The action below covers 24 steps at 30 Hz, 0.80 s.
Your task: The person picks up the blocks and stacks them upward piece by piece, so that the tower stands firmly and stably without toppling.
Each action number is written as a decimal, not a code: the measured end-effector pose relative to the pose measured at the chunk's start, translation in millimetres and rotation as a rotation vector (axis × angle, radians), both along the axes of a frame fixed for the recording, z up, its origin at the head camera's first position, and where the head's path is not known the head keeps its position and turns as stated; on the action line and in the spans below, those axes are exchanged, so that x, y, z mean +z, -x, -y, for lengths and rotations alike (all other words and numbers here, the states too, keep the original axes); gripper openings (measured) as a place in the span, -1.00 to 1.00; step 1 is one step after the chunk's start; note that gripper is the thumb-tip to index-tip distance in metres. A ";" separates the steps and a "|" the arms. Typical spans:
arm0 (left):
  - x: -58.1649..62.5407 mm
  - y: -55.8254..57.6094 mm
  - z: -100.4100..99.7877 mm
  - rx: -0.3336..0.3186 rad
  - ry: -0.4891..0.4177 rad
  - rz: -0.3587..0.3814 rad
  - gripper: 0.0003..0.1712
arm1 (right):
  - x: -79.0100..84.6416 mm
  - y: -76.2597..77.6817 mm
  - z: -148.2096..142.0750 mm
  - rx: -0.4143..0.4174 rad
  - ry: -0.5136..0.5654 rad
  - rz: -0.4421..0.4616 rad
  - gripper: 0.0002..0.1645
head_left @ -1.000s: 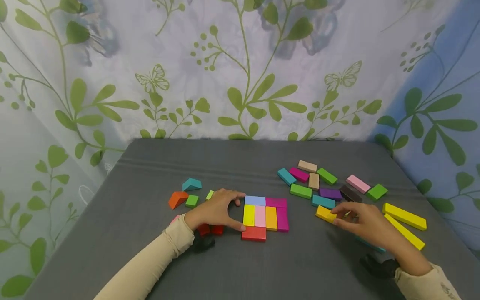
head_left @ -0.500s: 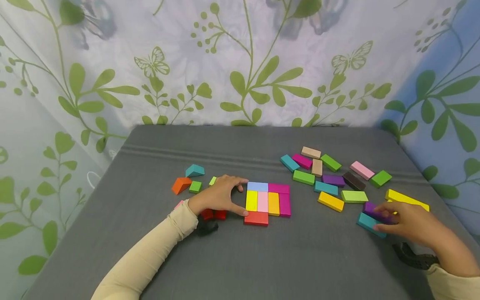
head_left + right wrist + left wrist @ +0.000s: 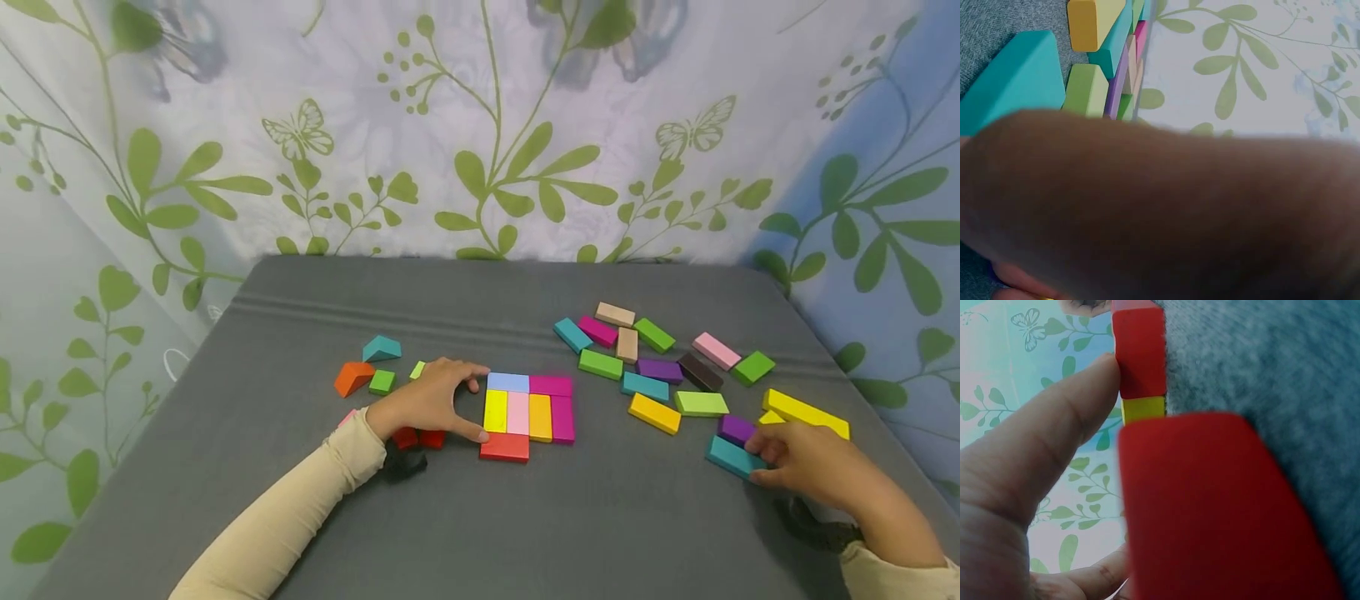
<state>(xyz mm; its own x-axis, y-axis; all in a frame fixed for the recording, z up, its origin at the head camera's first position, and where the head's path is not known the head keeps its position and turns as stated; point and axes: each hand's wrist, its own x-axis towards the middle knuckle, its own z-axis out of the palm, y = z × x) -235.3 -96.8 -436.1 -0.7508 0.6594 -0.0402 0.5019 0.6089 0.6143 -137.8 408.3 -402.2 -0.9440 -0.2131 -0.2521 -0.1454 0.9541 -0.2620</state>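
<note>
Your left hand (image 3: 431,406) is spread wide, gripping nothing — its thumb touches the red block (image 3: 504,448), its forefinger reaches near the light blue block (image 3: 507,382), and the yellow block (image 3: 495,411) lies before the gap between them. Your right hand (image 3: 813,467) has half-bent fingers and thumb at the teal block (image 3: 729,457); I cannot tell whether they pinch it — the purple block (image 3: 736,430) lies just beside your fingertips.

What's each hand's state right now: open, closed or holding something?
Left hand: open, thumb touching the front red block.
Right hand: holding, pinching the nearest teal block at its end.
</note>
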 end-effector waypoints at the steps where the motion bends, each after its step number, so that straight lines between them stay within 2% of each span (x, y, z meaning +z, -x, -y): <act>1: -0.8 -1.9 0.5 -0.002 0.000 0.003 0.08 | -2.3 -2.4 -0.1 0.000 0.004 0.004 -0.68; 7: -4.0 -9.8 0.3 -0.010 -0.008 0.020 0.08 | -14.7 -14.0 -10.3 0.020 0.031 0.045 -0.65; 10: -3.0 -8.7 -1.4 -0.015 -0.014 0.017 0.07 | -21.4 -14.2 -15.5 0.061 0.059 0.008 -0.65; 14: 0.2 -4.9 -2.0 -0.020 -0.011 0.011 0.08 | -17.4 -10.9 -3.9 0.115 0.100 -0.039 -0.67; 15: 0.7 -4.1 -1.9 -0.019 -0.011 0.011 0.08 | -13.2 -10.4 2.8 0.118 0.120 -0.020 -0.68; 18: 1.0 -2.7 -1.5 -0.015 -0.014 0.009 0.08 | -15.3 -5.7 12.0 0.169 0.226 0.004 -0.70; 20: 0.7 -2.7 -1.4 -0.010 -0.014 0.012 0.08 | -23.4 -2.8 14.6 0.205 0.336 -0.001 -0.71; 24: 0.9 -3.2 -0.4 -0.003 -0.008 0.014 0.08 | -32.6 0.2 27.7 0.250 0.472 0.008 -0.71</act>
